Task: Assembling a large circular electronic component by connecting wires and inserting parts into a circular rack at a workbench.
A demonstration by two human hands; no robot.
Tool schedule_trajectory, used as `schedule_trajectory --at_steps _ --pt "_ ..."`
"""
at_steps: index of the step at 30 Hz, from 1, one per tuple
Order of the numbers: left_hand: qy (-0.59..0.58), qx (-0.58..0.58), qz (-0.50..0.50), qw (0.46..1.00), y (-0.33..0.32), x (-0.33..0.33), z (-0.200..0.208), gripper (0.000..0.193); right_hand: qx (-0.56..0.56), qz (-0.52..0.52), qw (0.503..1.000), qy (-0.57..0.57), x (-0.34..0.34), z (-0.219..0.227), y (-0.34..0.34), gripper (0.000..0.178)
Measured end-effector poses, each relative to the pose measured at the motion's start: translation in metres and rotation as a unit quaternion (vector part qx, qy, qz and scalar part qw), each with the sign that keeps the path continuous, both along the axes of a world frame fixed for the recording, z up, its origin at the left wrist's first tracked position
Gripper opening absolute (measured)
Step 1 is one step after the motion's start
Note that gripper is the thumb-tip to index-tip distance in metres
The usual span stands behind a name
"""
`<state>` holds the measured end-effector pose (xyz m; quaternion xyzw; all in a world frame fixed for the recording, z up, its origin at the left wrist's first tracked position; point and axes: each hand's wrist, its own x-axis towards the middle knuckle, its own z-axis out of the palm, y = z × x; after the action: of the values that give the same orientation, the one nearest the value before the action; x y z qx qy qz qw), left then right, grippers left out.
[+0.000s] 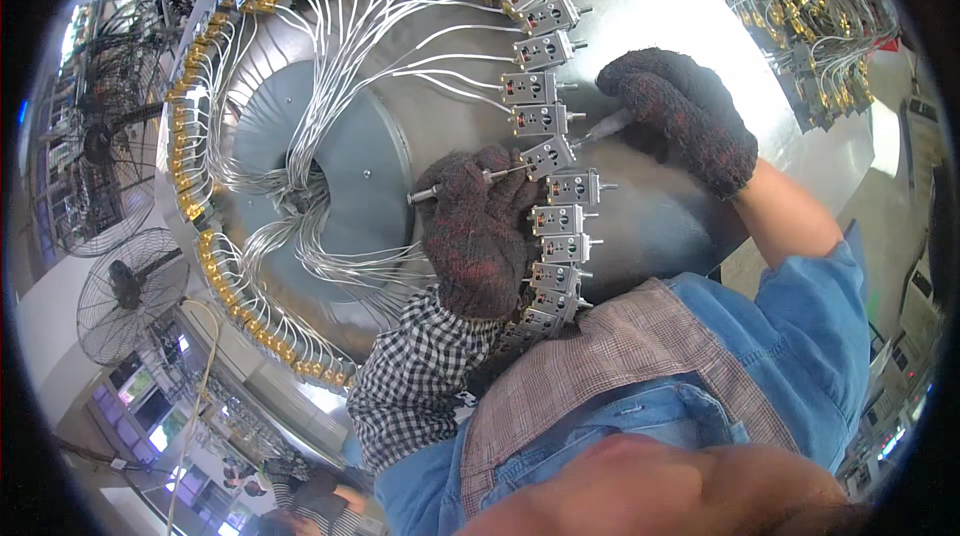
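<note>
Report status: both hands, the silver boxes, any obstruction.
Left hand closed on slim metal tool, tip at silver box. Right hand closed on grey tool, aimed at same box's outer side. Neighbouring boxes crowd both sides.

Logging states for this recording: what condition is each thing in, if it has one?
Left hand: gloved, closed around metal tool.
Metal tool: held, partly hidden.
Right hand: gloved, closed on grey-handled tool.
Grey-handled tool: held, tip toward silver boxes.
Silver boxes: in a curved row.
White wires: gathered centrally, fanning outward.
Nearest fan: guard fitted; whether running, unclear.
</note>
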<state>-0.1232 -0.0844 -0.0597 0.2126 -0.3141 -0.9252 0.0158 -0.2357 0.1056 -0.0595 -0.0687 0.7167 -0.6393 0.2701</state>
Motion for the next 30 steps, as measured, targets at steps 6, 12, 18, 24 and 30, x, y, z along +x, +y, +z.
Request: schedule_trajectory --at_steps 6,12,18,24,30 --pt "-0.001 0.027 -0.019 0.999 -0.003 0.001 -0.003 0.016 0.011 0.029 0.994 0.103 -0.003 -0.005 0.003 0.03" --pt "0.031 -0.001 -0.03 0.999 -0.006 0.005 -0.01 0.02 0.024 0.055 0.998 0.022 -0.001 0.005 0.005 0.028" --pt "0.057 0.014 -0.024 0.998 -0.005 0.006 -0.002 0.028 -0.072 0.046 0.995 0.044 -0.003 0.0 0.002 0.03" --pt "-0.013 0.001 -0.006 1.0 -0.006 0.008 -0.003 0.026 -0.065 0.054 0.996 0.03 -0.003 -0.001 0.004 0.029" --pt "-0.03 -0.079 -0.035 0.996 -0.009 0.009 -0.004 0.017 -0.06 0.046 0.996 0.043 -0.002 0.0 0.003 0.027"
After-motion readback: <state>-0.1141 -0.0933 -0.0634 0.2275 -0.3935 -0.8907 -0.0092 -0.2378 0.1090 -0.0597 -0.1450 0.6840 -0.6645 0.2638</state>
